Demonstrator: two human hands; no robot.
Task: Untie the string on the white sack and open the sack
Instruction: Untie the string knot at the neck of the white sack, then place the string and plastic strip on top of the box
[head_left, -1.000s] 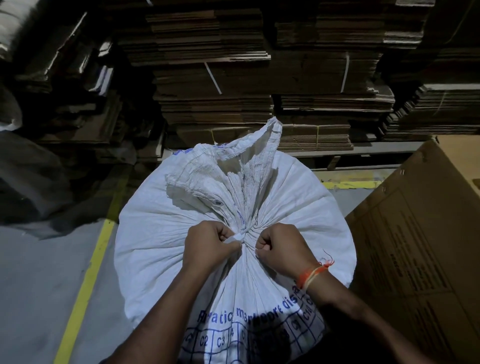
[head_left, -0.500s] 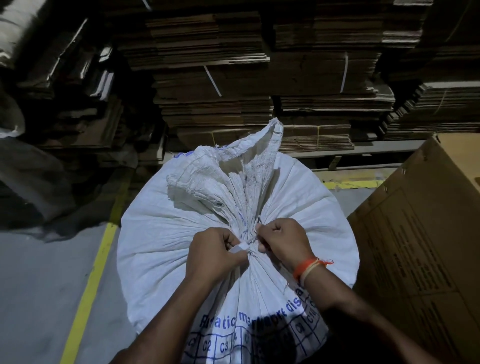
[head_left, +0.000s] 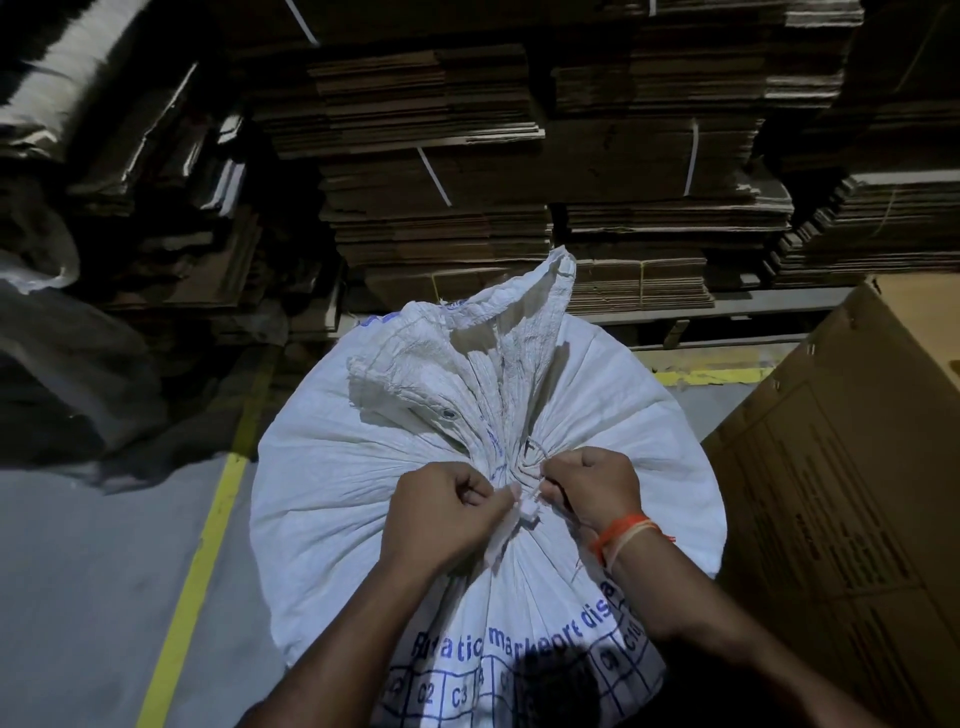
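Where the blue lettering runs across its near side, the white sack (head_left: 363, 493) stands full on the grey floor (head_left: 78, 597), its neck gathered and still tied. Both hands meet at the knot — the left hand (head_left: 441, 512) curled, fingers (head_left: 506, 493) pinched on the string (head_left: 530, 512), the right hand (head_left: 595, 486) fisted, pinching it from the other side. Just right stands a cardboard box (head_left: 857, 493); beyond — stacked flat cardboard (head_left: 441, 208).
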